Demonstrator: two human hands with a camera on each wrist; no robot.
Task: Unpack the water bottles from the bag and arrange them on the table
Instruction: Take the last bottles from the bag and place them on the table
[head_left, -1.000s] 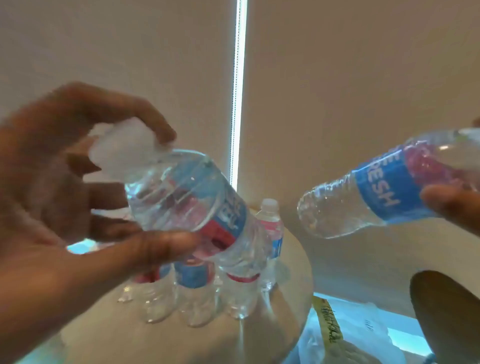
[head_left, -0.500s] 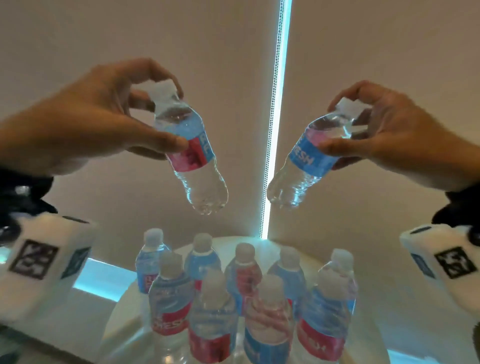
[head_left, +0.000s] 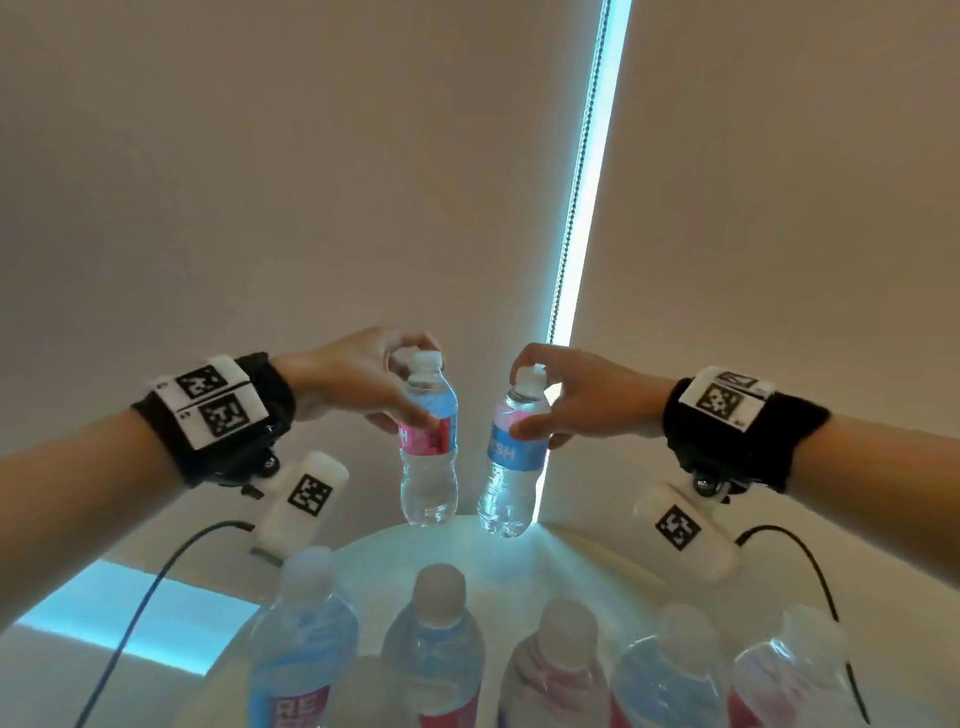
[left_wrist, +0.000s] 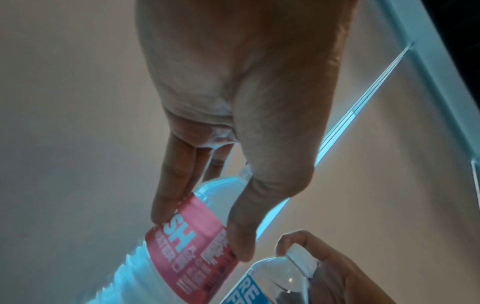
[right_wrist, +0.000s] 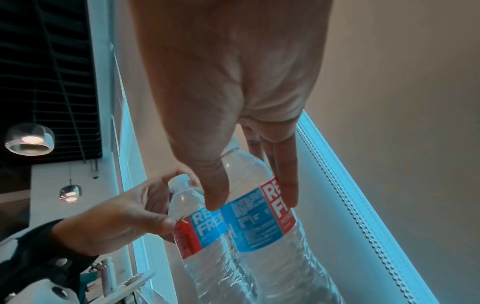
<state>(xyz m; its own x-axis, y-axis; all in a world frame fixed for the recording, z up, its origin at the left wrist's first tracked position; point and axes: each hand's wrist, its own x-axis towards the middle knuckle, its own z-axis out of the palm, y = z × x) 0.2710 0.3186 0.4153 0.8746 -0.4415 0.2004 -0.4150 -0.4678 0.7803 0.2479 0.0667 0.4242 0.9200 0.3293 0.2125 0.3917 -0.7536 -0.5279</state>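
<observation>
My left hand (head_left: 384, 389) grips a clear water bottle (head_left: 428, 447) with a red and blue label by its neck and shoulder. It hangs nearly upright over the far edge of the round white table (head_left: 571, 556). My right hand (head_left: 545, 410) holds a second bottle (head_left: 511, 462) the same way, just to the right and slightly tilted. Both bottle bases are at or just above the tabletop; contact cannot be told. In the left wrist view my fingers (left_wrist: 168, 197) and thumb pinch the label (left_wrist: 192, 242). In the right wrist view my thumb and fingers (right_wrist: 288, 185) clasp the right bottle (right_wrist: 262, 216).
Several more bottles (head_left: 441, 639) stand in rows on the near half of the table. Beige roller blinds (head_left: 311, 182) hang behind, with a bright gap and bead chain (head_left: 582, 171) between them. Cables (head_left: 156, 582) trail from both wrist cameras.
Both hands have moved forward and down with their bottles, from high above the table to its far edge. The bottles have turned from tilted to almost upright.
</observation>
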